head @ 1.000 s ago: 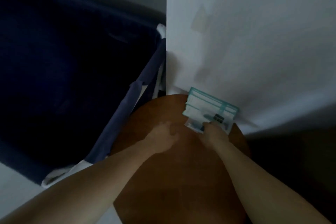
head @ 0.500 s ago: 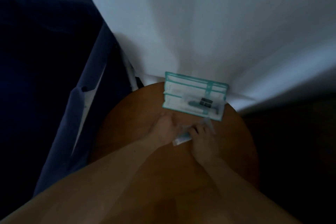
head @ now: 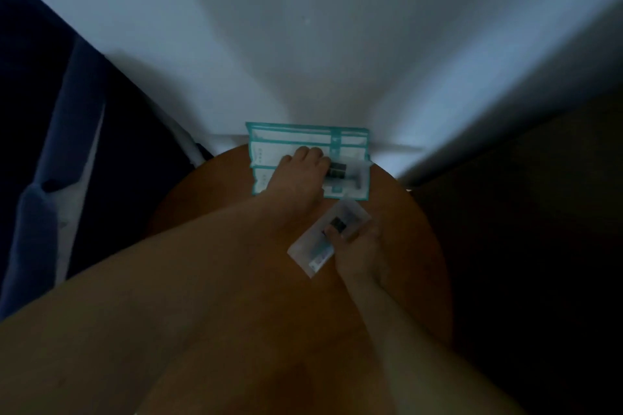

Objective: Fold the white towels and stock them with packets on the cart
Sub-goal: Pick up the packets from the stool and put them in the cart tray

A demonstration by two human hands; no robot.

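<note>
Progress: early, by my judgement; packets are only being gathered, no towels are in view, and stocking remains.
Stack of packets (head: 303,140): at the round table's (head: 414,263) 12 o'clock edge, against the wall.
Left hand (head: 296,178): bent fingers rest on the stack; whether they grip is unclear.
Right hand (head: 359,256): pinches one clear packet (head: 313,254), at 1 o'clock from the table's centre.

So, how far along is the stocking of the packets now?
Done: nothing I can confirm; the navy bin is too dark to see inside. In hand: the right hand pinches one clear packet above the round table, and the left hand rests on the teal-edged stack. Left: probably stocking all these packets.
</note>
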